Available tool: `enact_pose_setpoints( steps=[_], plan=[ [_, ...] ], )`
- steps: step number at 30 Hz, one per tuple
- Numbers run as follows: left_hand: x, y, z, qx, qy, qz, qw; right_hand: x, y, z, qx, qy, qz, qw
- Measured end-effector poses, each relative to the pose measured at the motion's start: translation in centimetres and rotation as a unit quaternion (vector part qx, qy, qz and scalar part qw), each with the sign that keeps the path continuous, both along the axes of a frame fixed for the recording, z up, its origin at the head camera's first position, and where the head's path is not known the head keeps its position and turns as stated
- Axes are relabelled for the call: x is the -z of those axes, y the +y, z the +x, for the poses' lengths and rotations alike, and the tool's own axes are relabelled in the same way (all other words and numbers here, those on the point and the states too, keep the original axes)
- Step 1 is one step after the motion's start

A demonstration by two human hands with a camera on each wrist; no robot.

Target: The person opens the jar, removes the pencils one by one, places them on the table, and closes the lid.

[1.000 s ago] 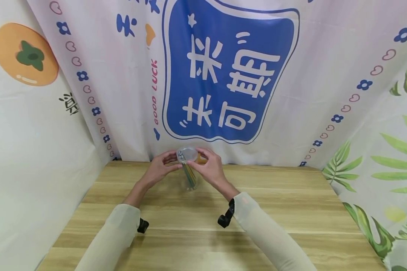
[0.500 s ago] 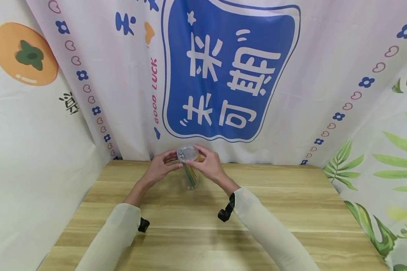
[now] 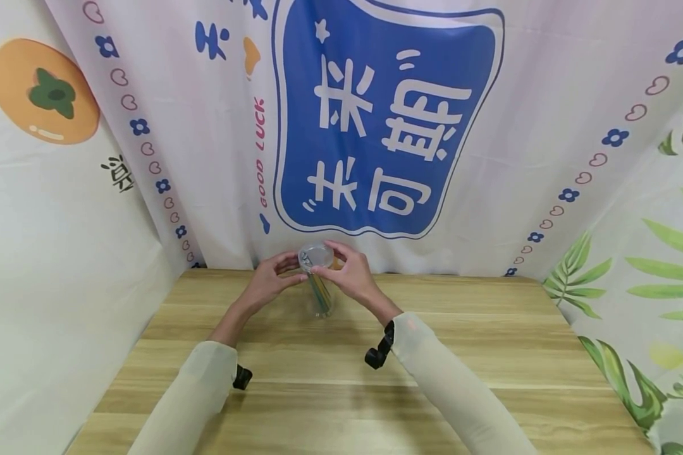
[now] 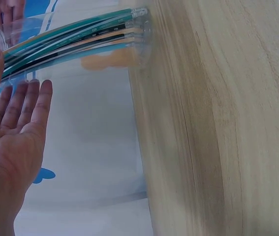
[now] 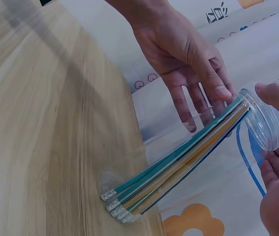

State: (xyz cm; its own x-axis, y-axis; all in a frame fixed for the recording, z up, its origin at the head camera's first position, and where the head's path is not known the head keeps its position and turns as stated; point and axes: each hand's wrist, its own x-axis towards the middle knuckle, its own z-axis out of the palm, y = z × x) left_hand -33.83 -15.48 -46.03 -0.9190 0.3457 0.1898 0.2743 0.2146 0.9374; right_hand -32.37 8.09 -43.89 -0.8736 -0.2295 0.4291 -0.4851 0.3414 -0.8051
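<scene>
A clear plastic jar (image 3: 322, 302) stands on the table's far part with several pencils (image 5: 173, 162) leaning inside, their eraser ends down. Some pencils are green, others yellow or dark. A round see-through lid (image 3: 316, 256) covers its top. My left hand (image 3: 266, 281) holds the jar near the top, its thumb in front and fingers reaching behind. From the other side, my right hand (image 3: 350, 276) grips the lid's edge between thumb and fingers. In the left wrist view, the thumb of the left hand (image 4: 16, 147) lies right at the lid.
The wood-grain table (image 3: 341, 392) ends just behind the jar at a white printed curtain (image 3: 227, 189) with a blue panel. Printed cloth also hangs at the left and right sides. A small black wrist camera (image 3: 242, 377) sits at the left sleeve.
My right hand's fingers have shifted slightly around the lid's edge, and the right forearm has moved a little farther forward. The left hand and jar stay almost in place.
</scene>
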Motion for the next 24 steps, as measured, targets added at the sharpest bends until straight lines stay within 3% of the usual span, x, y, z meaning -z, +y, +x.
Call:
enact_pose_setpoints(
  steps=[24],
  plan=[
    [-0.17,-0.06,0.29,0.002,0.019,-0.008,0.9998,-0.80,0.91,0.97,0.008,0.005,-0.045,0.9989]
  ],
)
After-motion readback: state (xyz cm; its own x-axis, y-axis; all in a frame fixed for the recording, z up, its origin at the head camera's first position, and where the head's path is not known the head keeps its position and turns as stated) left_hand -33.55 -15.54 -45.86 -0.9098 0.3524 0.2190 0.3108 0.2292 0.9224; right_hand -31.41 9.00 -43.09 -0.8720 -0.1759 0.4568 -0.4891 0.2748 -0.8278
